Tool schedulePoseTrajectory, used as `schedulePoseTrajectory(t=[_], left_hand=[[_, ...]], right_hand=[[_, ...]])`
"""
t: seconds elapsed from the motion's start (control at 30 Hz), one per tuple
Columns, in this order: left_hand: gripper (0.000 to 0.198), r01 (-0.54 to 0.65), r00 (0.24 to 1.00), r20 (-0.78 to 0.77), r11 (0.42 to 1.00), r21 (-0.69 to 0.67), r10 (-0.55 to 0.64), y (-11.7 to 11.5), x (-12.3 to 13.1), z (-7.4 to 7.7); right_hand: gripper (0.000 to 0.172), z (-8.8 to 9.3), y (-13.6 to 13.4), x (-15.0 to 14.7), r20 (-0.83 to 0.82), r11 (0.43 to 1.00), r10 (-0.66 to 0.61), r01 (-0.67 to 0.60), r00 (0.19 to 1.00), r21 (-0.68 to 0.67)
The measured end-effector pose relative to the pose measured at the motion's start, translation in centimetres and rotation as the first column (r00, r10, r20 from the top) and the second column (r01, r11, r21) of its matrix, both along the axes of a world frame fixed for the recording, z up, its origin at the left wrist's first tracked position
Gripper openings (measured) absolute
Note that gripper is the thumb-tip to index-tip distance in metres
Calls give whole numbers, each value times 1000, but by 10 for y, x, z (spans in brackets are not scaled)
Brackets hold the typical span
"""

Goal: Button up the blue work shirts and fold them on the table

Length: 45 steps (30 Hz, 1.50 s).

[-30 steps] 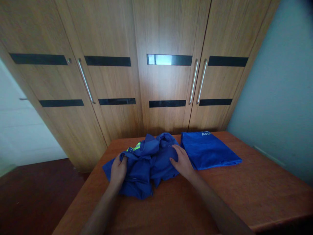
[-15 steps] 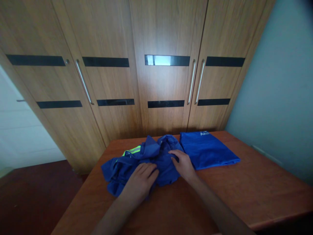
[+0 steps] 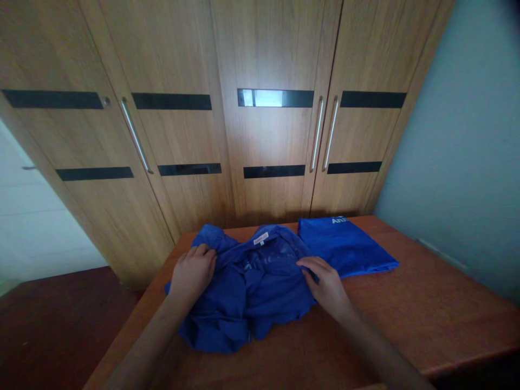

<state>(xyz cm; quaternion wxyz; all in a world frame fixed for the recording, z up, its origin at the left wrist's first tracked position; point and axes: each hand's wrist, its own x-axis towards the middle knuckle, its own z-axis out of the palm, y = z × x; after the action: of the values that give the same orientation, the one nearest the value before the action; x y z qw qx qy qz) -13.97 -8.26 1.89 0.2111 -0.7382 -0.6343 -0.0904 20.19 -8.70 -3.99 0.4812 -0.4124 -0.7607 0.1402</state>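
A crumpled blue shirt (image 3: 252,287) lies on the wooden table (image 3: 406,319), its collar with a white label turned to the far edge. My left hand (image 3: 194,271) grips the cloth at the shirt's left shoulder, fingers curled into the fabric. On the shirt's right edge my right hand (image 3: 327,281) pinches the cloth. To the right of it lies a folded blue garment (image 3: 345,246) with white lettering near its far edge, touching nothing but the table.
A wooden wardrobe (image 3: 252,130) with long metal handles and dark strips stands right behind the table. A pale blue wall (image 3: 479,162) runs along the right side. Dark red floor (image 3: 52,319) shows to the left of the table.
The shirt has been spread wider and turned, so its collar label now shows and the yellow-green stripe is hidden. My left hand moved up left, my right hand slightly right.
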Motion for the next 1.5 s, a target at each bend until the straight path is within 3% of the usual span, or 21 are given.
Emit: schedulePoseTrajectory(t=[0.13,0.2,0.33,0.43,0.6,0.77,1.1,1.23,1.37,1.5], left_hand=[[33,-78,996,-44,990,-121,73,-1,-7,1],[29,-57,998,-35,993,-103,53,1,-6,3],[32,152,988,5,988,-12,-152,7,2,8],[34,257,966,64,961,-105,-251,11,7,8],[31,216,974,127,937,-274,-188,18,4,2],[28,152,976,195,935,-320,-92,23,-7,-1],[21,261,957,225,889,-377,-185,18,-10,4],[14,273,955,206,910,-312,-215,15,-6,1],[16,186,971,192,950,-252,-140,7,1,12],[31,13,996,93,975,-222,8,-4,3,38]], right_hand=[[21,-2,-5,13,107,986,76,-59,991,-158],[23,1,0,17,112,969,113,-84,987,-232],[30,6,28,22,40,971,32,-22,999,-239],[29,6,61,18,135,976,-86,111,987,-189],[37,7,109,-3,321,977,-109,161,941,-140],[35,14,130,-19,461,982,-44,124,886,-145],[21,52,110,3,554,988,-101,149,826,-42],[14,65,92,15,575,991,-130,131,807,41],[12,78,74,29,579,975,-204,111,789,192],[17,95,58,40,601,969,-232,129,765,211]])
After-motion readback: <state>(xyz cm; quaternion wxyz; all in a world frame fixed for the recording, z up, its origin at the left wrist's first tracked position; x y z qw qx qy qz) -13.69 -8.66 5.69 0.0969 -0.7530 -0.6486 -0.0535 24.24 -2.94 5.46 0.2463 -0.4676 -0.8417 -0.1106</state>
